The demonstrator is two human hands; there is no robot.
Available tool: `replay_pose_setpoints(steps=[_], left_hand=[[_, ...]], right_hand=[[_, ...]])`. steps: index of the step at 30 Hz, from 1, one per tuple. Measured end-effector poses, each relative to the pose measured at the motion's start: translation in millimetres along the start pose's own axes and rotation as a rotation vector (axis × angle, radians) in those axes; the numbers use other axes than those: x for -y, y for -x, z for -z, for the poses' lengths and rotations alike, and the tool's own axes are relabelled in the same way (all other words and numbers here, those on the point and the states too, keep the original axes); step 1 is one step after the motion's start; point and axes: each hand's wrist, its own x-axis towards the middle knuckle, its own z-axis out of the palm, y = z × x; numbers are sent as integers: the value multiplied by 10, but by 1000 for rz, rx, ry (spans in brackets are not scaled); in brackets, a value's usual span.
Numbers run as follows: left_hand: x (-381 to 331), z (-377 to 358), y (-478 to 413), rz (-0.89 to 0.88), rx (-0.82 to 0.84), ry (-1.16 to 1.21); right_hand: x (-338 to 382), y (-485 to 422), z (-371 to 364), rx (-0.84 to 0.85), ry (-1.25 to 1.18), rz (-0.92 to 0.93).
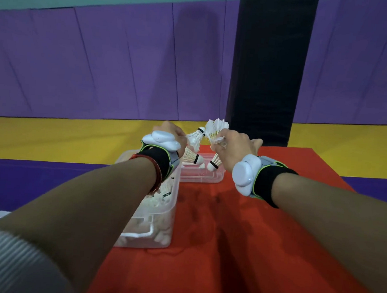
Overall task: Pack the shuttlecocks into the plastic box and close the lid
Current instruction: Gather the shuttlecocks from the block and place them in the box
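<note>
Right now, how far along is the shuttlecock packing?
Partly done. The plastic box on the red cloth already holds a pile of shuttlecocks. In hand: the left hand and the right hand each grip a bunch of shuttlecocks, raised above the lid, which lies beyond the box. Left: drop these in, then fit the lid on.

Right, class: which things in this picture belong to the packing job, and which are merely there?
Part of the job:
- left hand and right hand, each gripping shuttlecocks
- plastic box, already holding shuttlecocks
- lid, lying beyond the box

Merely there:
- red cloth
- wrist devices
- black pillar
- purple wall padding
</note>
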Motion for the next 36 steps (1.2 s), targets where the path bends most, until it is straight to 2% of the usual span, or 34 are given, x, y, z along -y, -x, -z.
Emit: replay_pose_setpoints(steps=[4, 10, 14, 19, 24, 27, 31, 36], left_hand=[[209, 224, 31, 36, 13, -38], [627, 369, 70, 66, -37, 33], [810, 452, 155, 133, -29, -166], [947, 378, 296, 139, 88, -220], [1027, 303, 449, 38, 220, -348], [1075, 268, 499, -29, 322, -353], [1234, 69, 462, 0, 409, -285], [1337, 39, 481, -43, 385, -261]], right_hand=[[258, 37, -42, 29, -56, -46], [600, 130, -192, 70, -57, 3], [772, 221, -264, 115, -67, 33], [914, 337, -346, 150, -57, 65], [957, 391, -426, 130, -17, 113], [949, 395, -422, 141, -14, 120], [946, 418, -421, 137, -17, 120], [968, 444, -401, 131, 2, 138]])
